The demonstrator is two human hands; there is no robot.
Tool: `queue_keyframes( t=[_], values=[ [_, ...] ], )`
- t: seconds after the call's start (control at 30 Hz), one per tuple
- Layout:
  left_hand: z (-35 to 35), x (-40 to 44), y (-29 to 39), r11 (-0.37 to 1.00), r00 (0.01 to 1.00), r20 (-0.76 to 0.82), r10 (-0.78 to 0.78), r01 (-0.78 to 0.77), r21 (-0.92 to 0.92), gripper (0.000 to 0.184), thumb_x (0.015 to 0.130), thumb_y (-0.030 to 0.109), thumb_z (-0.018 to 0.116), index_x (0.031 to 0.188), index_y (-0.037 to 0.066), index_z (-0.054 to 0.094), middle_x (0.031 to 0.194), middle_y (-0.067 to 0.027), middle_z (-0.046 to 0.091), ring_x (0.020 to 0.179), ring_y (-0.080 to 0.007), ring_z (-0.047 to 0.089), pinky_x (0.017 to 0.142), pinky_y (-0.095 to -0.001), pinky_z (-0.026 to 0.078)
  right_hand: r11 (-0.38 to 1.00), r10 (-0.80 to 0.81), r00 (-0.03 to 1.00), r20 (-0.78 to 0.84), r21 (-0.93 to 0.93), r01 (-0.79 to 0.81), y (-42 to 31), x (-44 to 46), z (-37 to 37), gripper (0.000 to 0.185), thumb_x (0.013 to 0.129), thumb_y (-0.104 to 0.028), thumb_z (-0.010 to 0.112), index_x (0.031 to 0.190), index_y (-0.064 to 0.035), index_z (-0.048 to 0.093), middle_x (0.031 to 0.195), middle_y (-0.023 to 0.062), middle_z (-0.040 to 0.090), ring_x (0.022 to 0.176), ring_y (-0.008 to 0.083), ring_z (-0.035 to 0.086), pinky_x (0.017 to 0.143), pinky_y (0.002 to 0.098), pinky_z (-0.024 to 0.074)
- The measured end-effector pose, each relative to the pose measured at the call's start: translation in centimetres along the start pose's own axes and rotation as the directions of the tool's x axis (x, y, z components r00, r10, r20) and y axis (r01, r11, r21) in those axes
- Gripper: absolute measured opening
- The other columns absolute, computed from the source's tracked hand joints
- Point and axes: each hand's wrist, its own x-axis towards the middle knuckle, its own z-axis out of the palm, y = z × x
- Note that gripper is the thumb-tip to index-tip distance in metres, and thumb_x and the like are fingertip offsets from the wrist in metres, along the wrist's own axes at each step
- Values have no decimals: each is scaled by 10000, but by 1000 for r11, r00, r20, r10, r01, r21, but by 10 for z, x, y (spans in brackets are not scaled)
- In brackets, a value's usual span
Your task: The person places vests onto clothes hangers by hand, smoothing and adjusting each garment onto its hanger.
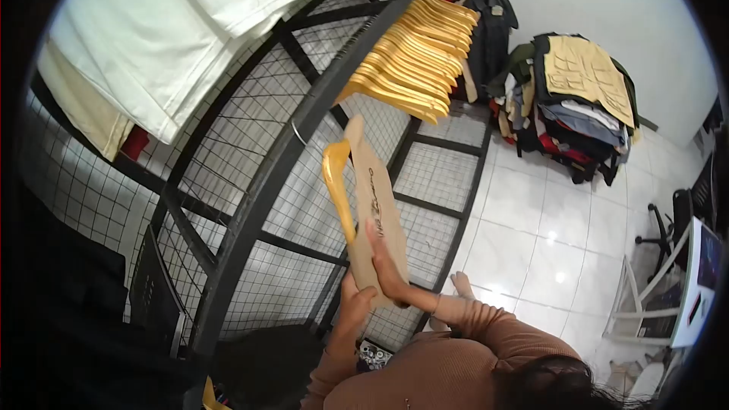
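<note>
A tan cardboard piece [386, 199] with dark writing hangs tilted from the rack rail, beside a yellow wooden hanger [336, 182] whose hook is over the rail. My left hand [355, 305] grips the lower edge of the cardboard, its thumb on the near side. My right hand [386, 269] lies against the written face, with its fingers stretched upward along it. The cardboard partly covers the hanger's far arm, and how the two are joined cannot be seen.
A black metal rack rail [258, 193] runs diagonally, with a row of yellow hangers [418, 53] farther along. White garments [175, 23] hang at upper left. A clothes pile [581, 118] carries a cardboard sign [588, 76]. A white desk [695, 288] stands at right.
</note>
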Motion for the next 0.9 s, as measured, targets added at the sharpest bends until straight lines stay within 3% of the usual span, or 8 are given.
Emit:
queue_keyframes(
  t=[0.07, 0.2, 0.3, 0.43, 0.53, 0.67, 0.77, 0.9],
  values=[
    [-4, -4, -1, 998, 998, 1, -58, 58, 36, 562, 609, -70, 445, 1170, -36, 446, 1023, -95, 550, 936, -199, 552, 792, -274, 446, 980, -37, 979, 200, -185, 75, 107, -36, 10, 617, 946, -335, 294, 1443, -43, 76, 1483, 215, 100, 1377, 350, 87, 1091, 425, 116],
    [-11, -3, 5, 997, 992, 116, 58, -50, -65, 536, 602, -82, 438, 1136, -44, 453, 985, -99, 552, 898, -198, 556, 773, -271, 447, 605, 600, 752, 273, -770, -202, 271, -129, -7, 629, 950, -402, 338, 1428, -44, 142, 1459, 222, 172, 1304, 367, 275, 1058, 388, 243],
    [-10, -7, 6, 996, 996, 68, 58, -53, -68, 526, 595, -99, 428, 1117, -46, 456, 970, -108, 555, 893, -191, 561, 763, -265, 450, 768, 394, 919, -3, -548, -331, 225, -125, -29, 642, 947, -442, 289, 1415, -18, 175, 1466, 225, 151, 1334, 360, 223, 1054, 476, 217],
    [-6, -8, 9, 995, 995, 80, 57, -50, -81, 525, 587, -104, 430, 1108, -50, 457, 961, -105, 554, 890, -197, 563, 767, -264, 451, 998, -56, 993, -109, -39, 52, 24, -55, -27, 578, 958, -331, 318, 1400, 18, 190, 1465, 204, 172, 1337, 369, 209, 1068, 434, 204],
    [-3, -9, 11, 994, 992, 121, 25, -12, -105, 530, 585, -103, 435, 1113, -51, 453, 963, -105, 553, 882, -202, 563, 769, -273, 454, 949, -298, 954, -20, -118, 294, 18, -50, 0, 576, 962, -331, 315, 1412, -2, 168, 1472, 187, 164, 1359, 347, 158, 1088, 410, 160],
    [-6, -9, 5, 986, 992, 127, 10, 11, -166, 546, 585, -98, 442, 1130, -55, 441, 979, -111, 548, 885, -212, 561, 773, -286, 460, 933, 173, 965, 199, -347, -96, 196, -118, 20, 619, 957, -390, 316, 1425, -25, 140, 1471, 211, 139, 1372, 348, 107, 1103, 421, 117],
    [-9, -15, 8, 986, 996, 82, -15, 28, -163, 564, 585, -94, 447, 1147, -54, 432, 993, -118, 544, 896, -219, 560, 777, -292, 463, 534, 775, 588, 231, -736, -416, 224, -172, -19, 623, 944, -371, 382, 1410, -12, 177, 1454, 250, 147, 1357, 374, 137, 1089, 432, 177],
    [-8, -24, 13, 986, 996, 5, -91, 91, -140, 594, 581, -90, 452, 1173, -48, 420, 1012, -128, 538, 922, -229, 559, 784, -299, 466, 892, 291, 952, -93, -333, -305, 199, -124, -40, 597, 940, -321, 410, 1399, 2, 205, 1457, 225, 172, 1353, 355, 175, 1093, 409, 182]
  ],
)
